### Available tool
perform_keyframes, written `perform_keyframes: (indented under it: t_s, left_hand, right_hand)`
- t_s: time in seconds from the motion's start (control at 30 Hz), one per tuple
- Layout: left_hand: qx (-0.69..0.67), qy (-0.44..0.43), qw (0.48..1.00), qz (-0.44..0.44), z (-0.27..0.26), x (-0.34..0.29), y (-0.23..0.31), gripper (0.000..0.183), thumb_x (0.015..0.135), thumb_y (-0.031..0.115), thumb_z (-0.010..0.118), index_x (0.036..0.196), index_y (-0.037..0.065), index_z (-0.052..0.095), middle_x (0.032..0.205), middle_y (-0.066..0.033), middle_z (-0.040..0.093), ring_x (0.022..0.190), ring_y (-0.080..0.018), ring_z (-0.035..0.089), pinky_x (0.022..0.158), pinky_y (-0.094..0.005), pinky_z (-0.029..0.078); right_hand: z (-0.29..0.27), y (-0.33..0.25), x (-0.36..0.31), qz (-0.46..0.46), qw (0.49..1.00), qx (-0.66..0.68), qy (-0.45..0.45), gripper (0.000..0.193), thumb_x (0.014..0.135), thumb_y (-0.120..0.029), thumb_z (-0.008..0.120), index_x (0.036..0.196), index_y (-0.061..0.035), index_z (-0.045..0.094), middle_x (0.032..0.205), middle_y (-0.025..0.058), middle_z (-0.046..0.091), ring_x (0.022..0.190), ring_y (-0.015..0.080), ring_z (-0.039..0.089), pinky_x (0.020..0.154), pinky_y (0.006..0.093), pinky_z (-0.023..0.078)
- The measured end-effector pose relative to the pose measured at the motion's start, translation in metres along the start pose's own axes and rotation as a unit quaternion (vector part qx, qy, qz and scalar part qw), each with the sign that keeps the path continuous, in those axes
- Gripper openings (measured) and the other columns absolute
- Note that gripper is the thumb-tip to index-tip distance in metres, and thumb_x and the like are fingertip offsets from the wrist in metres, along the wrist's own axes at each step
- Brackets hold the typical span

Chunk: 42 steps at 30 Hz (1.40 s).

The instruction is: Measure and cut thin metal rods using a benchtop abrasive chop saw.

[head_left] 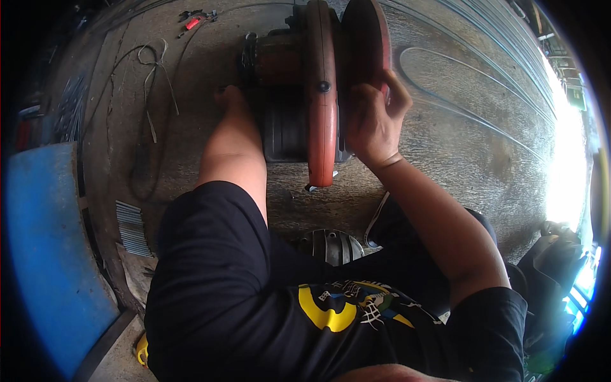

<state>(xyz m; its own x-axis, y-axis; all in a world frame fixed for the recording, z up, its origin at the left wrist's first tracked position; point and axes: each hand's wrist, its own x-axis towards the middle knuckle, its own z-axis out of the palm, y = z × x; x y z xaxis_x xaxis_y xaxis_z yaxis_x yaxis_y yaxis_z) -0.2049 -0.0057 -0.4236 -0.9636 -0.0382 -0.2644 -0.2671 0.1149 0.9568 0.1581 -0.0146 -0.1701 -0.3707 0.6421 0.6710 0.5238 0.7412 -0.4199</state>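
A red and black cut-off saw (323, 127) is in front of me, its long curved red handle pointing toward me. Right of the handle stands its round red blade guard (375, 38). My right hand (375, 121) has its fingers bent around the lower edge of this guard; part of the hand is hidden behind the handle. On the other side, my left hand (230, 97) reaches in beside the saw's motor (273, 58). Its fingers are in shadow and mostly hidden, so their grip does not show.
The saw is on a worn wooden surface (445, 134). Long thin metal rods (484, 70) curve across the right. A looped cord (153, 70) and a small red-and-black tool (193, 23) are at far left. Nearer are short metal rods (132, 226) and a blue panel (44, 235).
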Motion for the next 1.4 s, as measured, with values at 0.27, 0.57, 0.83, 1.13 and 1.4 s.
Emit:
perform_keyframes:
  t_s: [0.27,0.57,0.83,1.13,1.4]
  left_hand:
    - [-0.046,-0.032,0.994,-0.090,0.002,0.017,-0.007,0.060,0.075,-0.004,0.054,0.135,-0.001,0.044,0.129,-0.0248,0.054,0.108,-0.0335,0.061,0.094,-0.0436,0.051]
    - [-0.040,-0.051,0.992,-0.105,0.003,0.041,-0.020,0.063,0.076,0.000,0.056,0.137,-0.002,0.040,0.128,-0.0235,0.055,0.111,-0.0368,0.061,0.094,-0.0473,0.052]
    - [-0.025,-0.026,0.999,-0.040,-0.001,0.015,-0.004,0.058,0.072,-0.003,0.059,0.130,0.000,0.049,0.119,-0.0214,0.060,0.104,-0.0328,0.063,0.089,-0.0453,0.052]
    - [-0.045,-0.058,0.997,-0.027,-0.003,0.020,-0.006,0.057,0.068,-0.006,0.059,0.124,0.001,0.053,0.114,-0.0188,0.062,0.100,-0.0312,0.064,0.087,-0.0451,0.054]
    - [-0.026,-0.077,0.995,-0.061,-0.006,0.000,0.015,0.061,0.070,-0.008,0.057,0.129,0.001,0.049,0.117,-0.0205,0.061,0.102,-0.0343,0.064,0.085,-0.0460,0.056]
  right_hand:
    - [-0.001,0.000,0.000,0.004,1.000,0.002,-0.005,0.038,0.069,0.007,0.054,0.102,-0.0100,0.064,0.131,0.0233,0.038,0.126,0.0434,0.036,0.108,0.0483,0.033]
    - [0.000,0.002,-0.001,-0.013,1.000,-0.021,-0.001,0.028,0.078,-0.003,0.062,0.105,-0.0071,0.061,0.131,0.0248,0.044,0.124,0.0399,0.038,0.103,0.0424,0.034]
    - [0.000,0.001,-0.001,-0.001,1.000,-0.007,-0.006,0.038,0.069,0.006,0.054,0.102,-0.0092,0.064,0.130,0.0236,0.039,0.126,0.0430,0.037,0.108,0.0478,0.034]
    - [0.000,0.001,-0.001,-0.011,1.000,-0.025,0.002,0.023,0.080,-0.005,0.061,0.104,-0.0074,0.062,0.130,0.0234,0.045,0.123,0.0387,0.039,0.103,0.0414,0.034]
    - [0.001,0.000,-0.001,-0.002,1.000,0.000,0.000,0.038,0.068,0.007,0.053,0.101,-0.0095,0.064,0.130,0.0237,0.039,0.126,0.0427,0.036,0.108,0.0484,0.033]
